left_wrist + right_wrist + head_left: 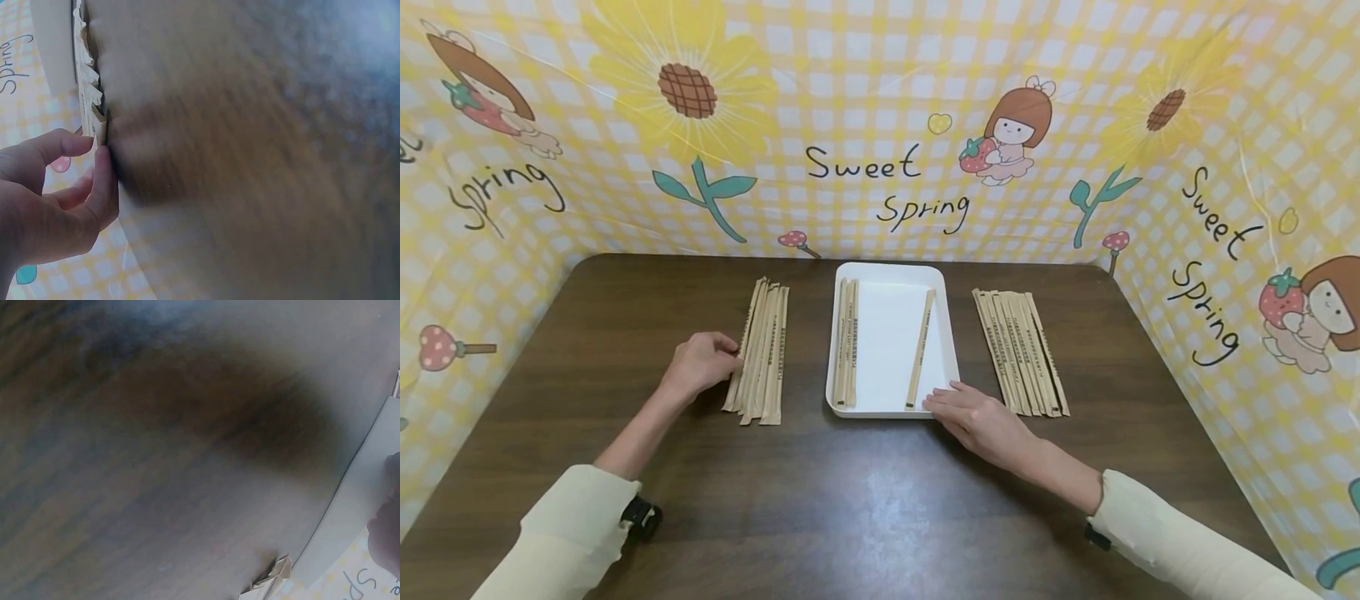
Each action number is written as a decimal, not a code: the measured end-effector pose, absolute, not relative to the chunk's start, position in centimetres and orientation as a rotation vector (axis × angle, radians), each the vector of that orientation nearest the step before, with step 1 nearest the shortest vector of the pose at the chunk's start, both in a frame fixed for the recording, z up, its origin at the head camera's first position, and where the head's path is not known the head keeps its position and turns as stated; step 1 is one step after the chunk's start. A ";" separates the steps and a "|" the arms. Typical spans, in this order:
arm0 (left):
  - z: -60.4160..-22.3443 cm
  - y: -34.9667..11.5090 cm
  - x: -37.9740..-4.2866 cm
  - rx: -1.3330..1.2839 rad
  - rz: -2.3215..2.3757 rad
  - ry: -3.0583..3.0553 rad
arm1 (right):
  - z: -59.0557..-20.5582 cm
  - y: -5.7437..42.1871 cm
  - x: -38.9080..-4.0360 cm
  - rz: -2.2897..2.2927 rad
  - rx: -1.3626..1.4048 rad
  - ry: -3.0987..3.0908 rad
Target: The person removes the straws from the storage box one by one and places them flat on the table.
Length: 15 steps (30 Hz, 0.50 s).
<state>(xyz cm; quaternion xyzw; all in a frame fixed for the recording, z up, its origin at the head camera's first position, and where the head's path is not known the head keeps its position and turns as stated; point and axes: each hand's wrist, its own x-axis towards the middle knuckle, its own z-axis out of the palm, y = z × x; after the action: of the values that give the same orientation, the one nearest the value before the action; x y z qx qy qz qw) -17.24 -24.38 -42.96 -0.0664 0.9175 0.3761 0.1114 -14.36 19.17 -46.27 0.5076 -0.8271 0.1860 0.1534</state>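
Observation:
Slim brown paper-wrapped sticks with printed text lie in a left bundle (pixel 763 354) and a right bundle (pixel 1021 354); the wrappers hide what is inside. Between the bundles is a white tray (pixel 880 350). Inside it, a few wrapped sticks (pixel 847 343) lie along the left side, and a single wrapped stick (pixel 921 350) slants near the right. My left hand (pixel 700 364) pinches the outermost wrapped stick (pixel 99 124) of the left bundle between thumb and finger. The right hand (pixel 981 421) rests with extended fingers on the tray's near right corner.
A dark wooden table (pixel 820 508) carries everything. Yellow checked cloth (pixel 865 75) with flower and girl prints stands round its back and sides. Both sleeves have a dark wrist device, the left device (pixel 642 517) being plainer to see.

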 end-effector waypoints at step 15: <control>-41.1 -22.4 -17.9 -0.125 1.242 2.729 | -46.3 19.2 -14.5 0.524 1.468 -2.337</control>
<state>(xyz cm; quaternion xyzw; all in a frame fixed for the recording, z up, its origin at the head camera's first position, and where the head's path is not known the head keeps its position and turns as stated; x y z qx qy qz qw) -17.90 -22.43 -41.14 -0.0415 0.9072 0.4128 0.0705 -14.49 19.20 -46.34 0.5153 -0.8204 0.1841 0.1657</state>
